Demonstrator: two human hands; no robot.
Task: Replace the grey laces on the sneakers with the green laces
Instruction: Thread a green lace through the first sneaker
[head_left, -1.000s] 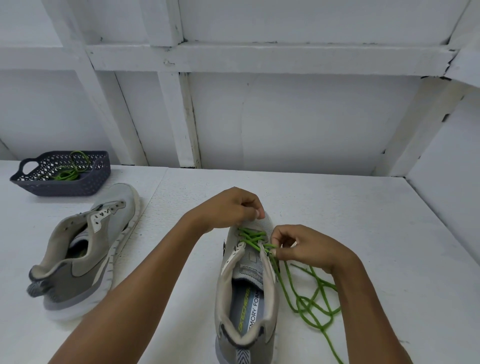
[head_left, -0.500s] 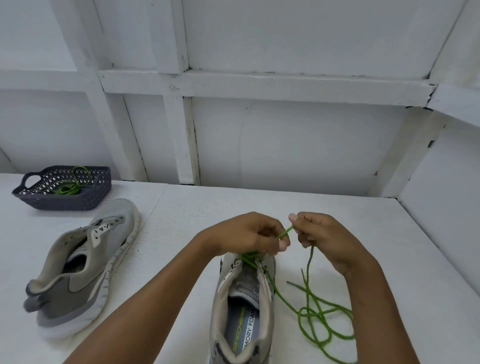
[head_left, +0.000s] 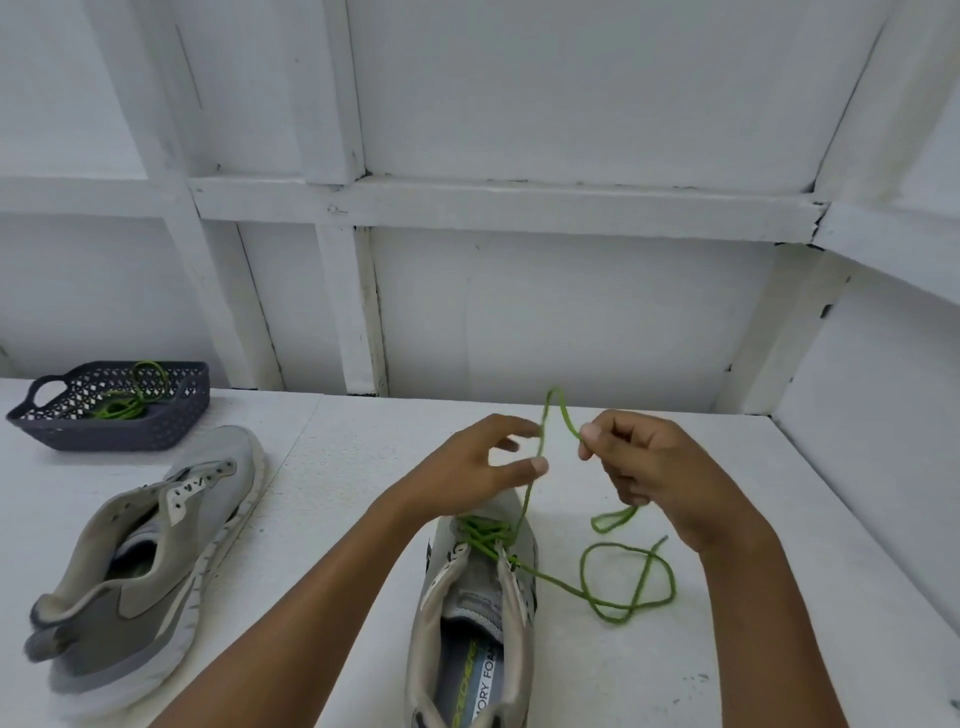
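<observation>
Green lace drawn up from the grey sneaker

The right hand (head_left: 654, 467) pinches the thin green cord lace (head_left: 558, 410); the left hand (head_left: 483, 467), fingers spread, holds nothing; loose coils near the tabletop's right edge could knot.

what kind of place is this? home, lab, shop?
Hard to say; probably a bare staged work corner, not a lived-in room. A plain white table sits against white panelled walls. On it are only two sneakers and a small basket with a spare green lace.
</observation>
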